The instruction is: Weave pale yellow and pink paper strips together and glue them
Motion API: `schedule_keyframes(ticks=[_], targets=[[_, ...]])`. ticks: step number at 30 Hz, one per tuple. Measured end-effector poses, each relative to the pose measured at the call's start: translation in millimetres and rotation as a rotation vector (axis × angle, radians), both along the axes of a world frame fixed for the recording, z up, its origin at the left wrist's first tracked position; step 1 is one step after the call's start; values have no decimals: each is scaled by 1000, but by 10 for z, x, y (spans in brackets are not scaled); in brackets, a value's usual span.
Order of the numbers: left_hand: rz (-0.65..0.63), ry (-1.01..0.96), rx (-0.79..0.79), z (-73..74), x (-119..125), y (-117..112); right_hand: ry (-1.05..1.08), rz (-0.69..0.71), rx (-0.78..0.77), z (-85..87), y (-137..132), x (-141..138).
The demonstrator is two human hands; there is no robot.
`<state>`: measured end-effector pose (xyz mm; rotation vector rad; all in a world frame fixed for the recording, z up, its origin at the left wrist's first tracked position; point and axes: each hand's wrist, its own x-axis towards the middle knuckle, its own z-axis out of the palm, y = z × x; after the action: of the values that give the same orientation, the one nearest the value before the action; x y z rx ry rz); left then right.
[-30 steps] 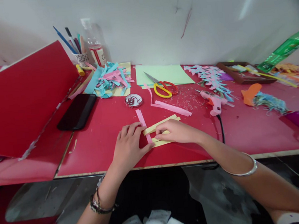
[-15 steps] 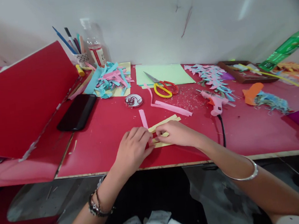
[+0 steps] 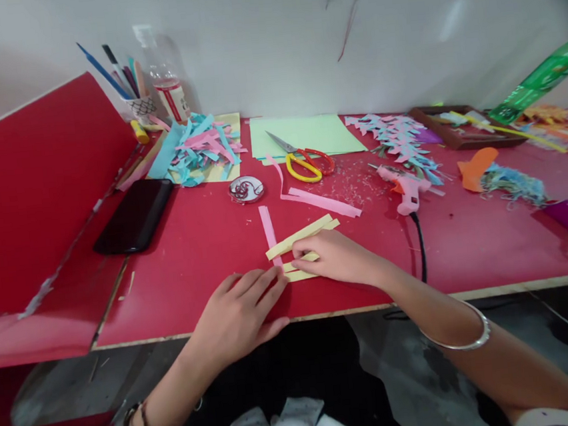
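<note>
My right hand (image 3: 338, 256) has its thumb and fingers pinched on a yellow paper strip (image 3: 310, 257) lying low over the table. Another yellow strip (image 3: 299, 237) slants above those fingers, and one more lies below them. A pink paper strip (image 3: 267, 224) runs upright under the left ends of the yellow strips. My left hand (image 3: 238, 314) rests flat with its fingers stretched and thumb apart. Its fingertips touch the lower end of the pink strip, near the yellow ends; the exact contact is partly hidden.
Beyond my hands lie folded pink strips (image 3: 326, 202), scissors (image 3: 304, 161), a small dish (image 3: 246, 189) and green paper (image 3: 306, 130). A black phone (image 3: 133, 215) and a paper scrap pile (image 3: 202, 147) are left. A pink glue gun (image 3: 405, 188) with its cable lies right.
My left hand has drawn back toward the lower left and its fingers have straightened, uncovering the left ends of the strips. My right hand keeps its pinch. The view has shifted slightly.
</note>
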<state>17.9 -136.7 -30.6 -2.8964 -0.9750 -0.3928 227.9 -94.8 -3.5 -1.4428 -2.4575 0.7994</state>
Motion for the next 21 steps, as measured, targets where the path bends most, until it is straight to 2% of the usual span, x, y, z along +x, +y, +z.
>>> schedule_keyframes(ticks=[11,17,21], targets=[[-17,77,-3,-16,-15,-10,-8,67,-20,9,31,33],[-4,62,-61,-3,-34,-16,-82,9,-43,44,14,95],[-11,41,-106,16,-26,19,-214,-43,13,109,-28,193]])
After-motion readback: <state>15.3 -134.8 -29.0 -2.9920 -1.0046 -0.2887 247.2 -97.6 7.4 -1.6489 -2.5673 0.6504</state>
